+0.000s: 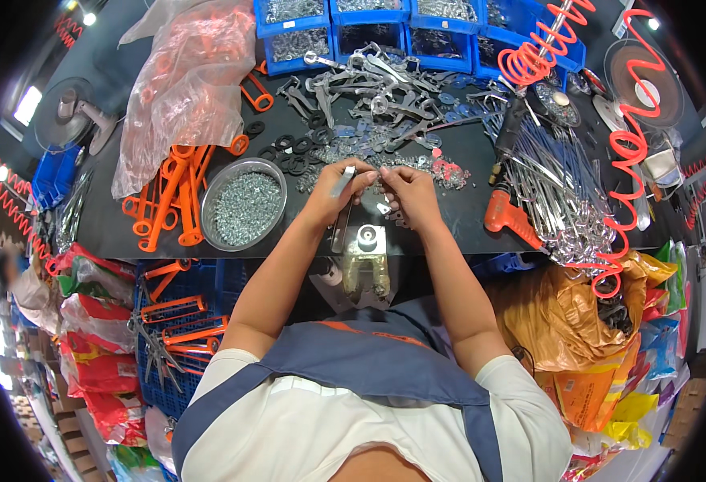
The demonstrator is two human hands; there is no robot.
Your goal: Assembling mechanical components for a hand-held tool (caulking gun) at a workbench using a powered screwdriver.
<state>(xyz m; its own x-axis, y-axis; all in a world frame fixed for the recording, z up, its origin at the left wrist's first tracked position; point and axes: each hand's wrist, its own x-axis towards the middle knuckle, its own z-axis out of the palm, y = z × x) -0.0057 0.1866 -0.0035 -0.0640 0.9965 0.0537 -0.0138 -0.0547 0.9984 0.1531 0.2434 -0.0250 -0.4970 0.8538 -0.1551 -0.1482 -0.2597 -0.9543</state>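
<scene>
Over the dark workbench (176, 255), my hands meet at the middle of the near side. My left hand (333, 193) is closed round a flat metal strip (342, 181), whose shiny end shows across the fingers. My right hand (412, 193) is closed, thumb and fingertips pinched together close to the left fingertips. What lies in that pinch is too small to make out. Just below the hands, a small metal fixture (367, 237) with a round centre sits at the bench edge. Loose small metal parts (361, 149) lie just beyond my fingers.
Left stand a clear bowl (244, 205) of small metal pieces and orange handles (178, 197) under a plastic bag (184, 88). Blue bins (369, 40) line the back, before piled metal levers (385, 84). Right are an orange-handled air screwdriver (510, 217), metal rods (558, 189) and coiled red hoses (628, 145).
</scene>
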